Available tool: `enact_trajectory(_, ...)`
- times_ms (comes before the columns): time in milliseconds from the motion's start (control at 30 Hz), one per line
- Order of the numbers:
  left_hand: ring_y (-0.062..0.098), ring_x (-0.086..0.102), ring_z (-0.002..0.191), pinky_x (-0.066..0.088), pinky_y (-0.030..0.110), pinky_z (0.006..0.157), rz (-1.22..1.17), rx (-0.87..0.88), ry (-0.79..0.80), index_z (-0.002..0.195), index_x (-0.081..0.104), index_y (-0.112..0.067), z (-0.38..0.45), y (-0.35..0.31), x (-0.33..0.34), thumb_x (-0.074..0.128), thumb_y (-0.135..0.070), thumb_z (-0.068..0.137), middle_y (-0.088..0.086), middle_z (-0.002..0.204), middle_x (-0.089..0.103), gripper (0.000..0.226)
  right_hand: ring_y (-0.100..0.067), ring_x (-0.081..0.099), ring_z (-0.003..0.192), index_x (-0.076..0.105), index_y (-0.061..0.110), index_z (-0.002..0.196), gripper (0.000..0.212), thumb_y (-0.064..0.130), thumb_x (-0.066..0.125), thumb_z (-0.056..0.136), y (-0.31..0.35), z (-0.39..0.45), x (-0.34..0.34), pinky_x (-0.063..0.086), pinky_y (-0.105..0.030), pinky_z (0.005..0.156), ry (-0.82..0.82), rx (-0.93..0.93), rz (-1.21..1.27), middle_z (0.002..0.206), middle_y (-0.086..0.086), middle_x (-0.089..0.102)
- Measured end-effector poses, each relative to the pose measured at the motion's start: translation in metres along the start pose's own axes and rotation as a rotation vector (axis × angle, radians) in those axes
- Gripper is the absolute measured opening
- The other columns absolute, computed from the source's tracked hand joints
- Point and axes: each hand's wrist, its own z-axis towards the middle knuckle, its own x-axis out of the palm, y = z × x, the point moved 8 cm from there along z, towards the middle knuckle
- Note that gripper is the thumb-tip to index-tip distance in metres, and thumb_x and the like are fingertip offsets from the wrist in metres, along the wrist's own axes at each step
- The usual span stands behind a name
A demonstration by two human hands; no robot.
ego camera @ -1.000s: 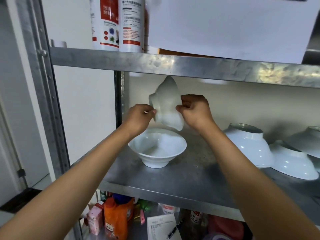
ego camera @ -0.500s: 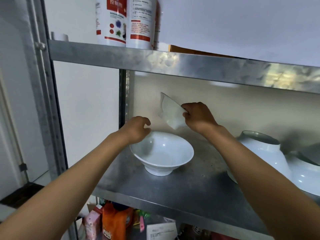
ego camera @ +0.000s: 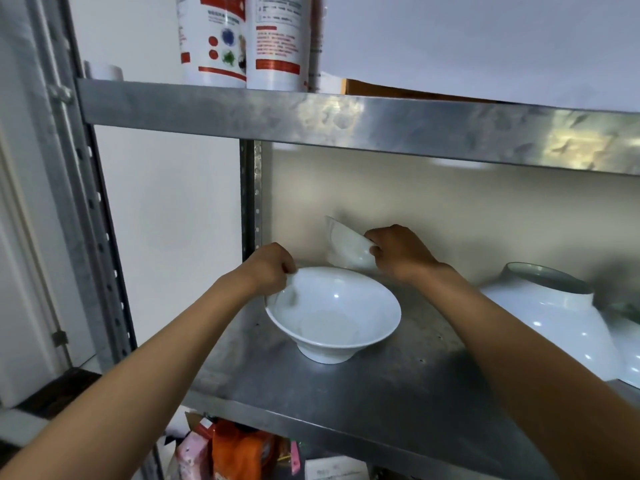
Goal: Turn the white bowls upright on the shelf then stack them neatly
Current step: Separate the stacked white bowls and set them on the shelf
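Change since a moment ago: your left hand (ego camera: 273, 268), which hovered curled above the upright bowl (ego camera: 332, 313), has come down onto its left rim; the tilted bowl (ego camera: 348, 249) in your right hand (ego camera: 398, 252) sits lower and closer to the upright bowl's far rim than it did.

Earlier still: both your hands held the tilted bowl up near the underside of the upper shelf (ego camera: 346, 123); now only the right one carries it.

Left hand: fingers curled narrow, pinched on the upright bowl's left rim, thumb side over the edge; how far the fingertips reach inside, you cannot tell from here.

Upright bowl: white, mouth up, standing on its foot on the middle shelf (ego camera: 398, 386), toward the left end and nearer the back edge than the front edge.

Tilted bowl: white, held off the shelf on a steep slant, mouth facing left and up, just behind the upright bowl's far rim; whether the two touch cannot be told.

Right hand: fingers closed round the tilted bowl's right side near its foot, thumb on top, gripping it tight.

Upside-down bowl (ego camera: 550, 317): white, foot up, resting rim-down at the right part of the middle shelf, well apart from the upright bowl.

Far right edge: another white bowl (ego camera: 627, 351) shows partly, just beside the upside-down one, cut off by the frame.

Upper shelf: two white canisters (ego camera: 242, 39) with red labels stand near its left end.
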Motion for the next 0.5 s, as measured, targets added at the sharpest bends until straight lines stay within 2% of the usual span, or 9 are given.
enact_trajectory(100,0.014,0.058,0.094,0.047,0.021,0.077,-0.027,-0.012,0.069,0.107,0.069,-0.010,-0.004,0.004,-0.004,0.069,0.003,0.076,-0.001,0.105,0.061,0.034,-0.028,0.059,0.088,0.053,0.020,0.082,0.013,0.012,0.045,0.089,-0.002,-0.001,0.009,0.034,-0.028,0.065,0.032,-0.018,-0.008,0.095,-0.009,0.066)
enact_trajectory(233,0.021,0.063,0.084,0.056,0.027,0.066,-0.101,-0.071,0.176,0.106,0.067,-0.010,-0.012,0.015,-0.007,0.070,0.005,0.075,0.001,0.097,0.059,0.035,-0.027,0.059,0.090,0.061,0.019,0.097,0.017,0.015,0.045,0.092,-0.005,-0.006,0.017,0.034,-0.028,0.066,0.037,-0.039,0.015,0.098,-0.008,0.066)
enact_trajectory(367,0.021,0.063,0.085,0.058,0.031,0.069,-0.104,-0.069,0.202,0.105,0.067,-0.011,-0.014,0.023,-0.010,0.070,0.007,0.074,-0.001,0.094,0.060,0.037,-0.032,0.060,0.096,0.063,0.017,0.112,0.026,0.013,0.048,0.091,0.002,-0.013,0.023,0.039,-0.029,0.069,-0.008,-0.121,0.007,0.103,-0.011,0.068)
enact_trajectory(500,0.017,0.058,0.099,0.050,0.029,0.087,0.027,0.002,0.158,0.112,0.065,-0.012,-0.009,0.024,-0.013,0.069,-0.001,0.076,0.001,0.111,0.063,0.038,-0.034,0.062,0.087,0.065,0.015,0.109,0.026,0.011,0.050,0.088,0.009,-0.022,0.032,0.042,-0.030,0.067,-0.035,-0.187,-0.012,0.095,-0.013,0.069)
